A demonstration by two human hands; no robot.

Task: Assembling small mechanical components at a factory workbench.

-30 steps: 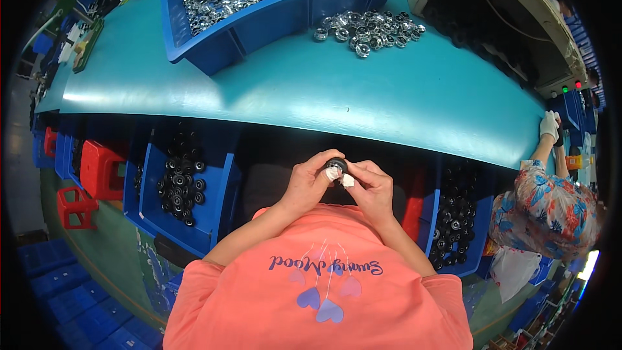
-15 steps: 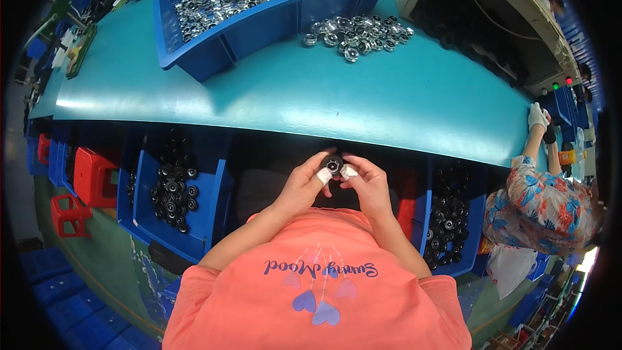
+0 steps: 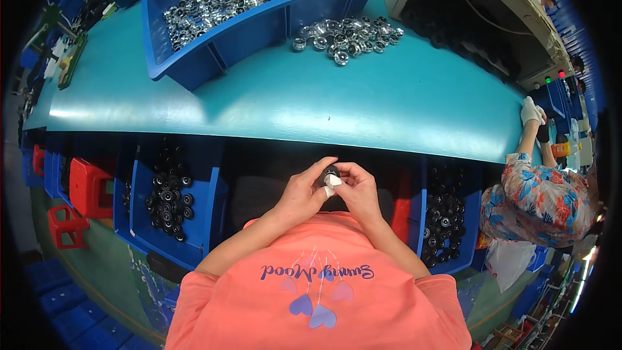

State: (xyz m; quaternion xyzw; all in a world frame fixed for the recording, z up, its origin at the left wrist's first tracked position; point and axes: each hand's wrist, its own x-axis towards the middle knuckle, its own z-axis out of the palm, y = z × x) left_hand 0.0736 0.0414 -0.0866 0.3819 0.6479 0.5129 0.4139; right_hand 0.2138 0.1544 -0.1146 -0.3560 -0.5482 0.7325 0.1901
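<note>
Just in front of the table edge, my left hand [image 3: 302,192] and my right hand [image 3: 360,193] come together around one small black wheel [image 3: 331,170]. The fingers of both are closed on it from either side. White wrapping [image 3: 333,180] covers the thumb tips, which press close together over the wheel's near side. Much of the wheel is hidden behind thumbs and fingers. On the teal table [image 3: 272,113] beyond lies a loose pile of clear round wheels [image 3: 350,37].
A blue bin [image 3: 220,61] of clear wheels stands on the table. Below are two blue bins with black wheels [image 3: 170,204] [image 3: 443,220], left and right. Red stools [image 3: 91,188] stand at far left. A gloved co-worker [image 3: 541,201] works at right.
My hands have drawn closer together, and the right thumb has moved left over the wheel, covering its face. The whole view has shifted slightly.
</note>
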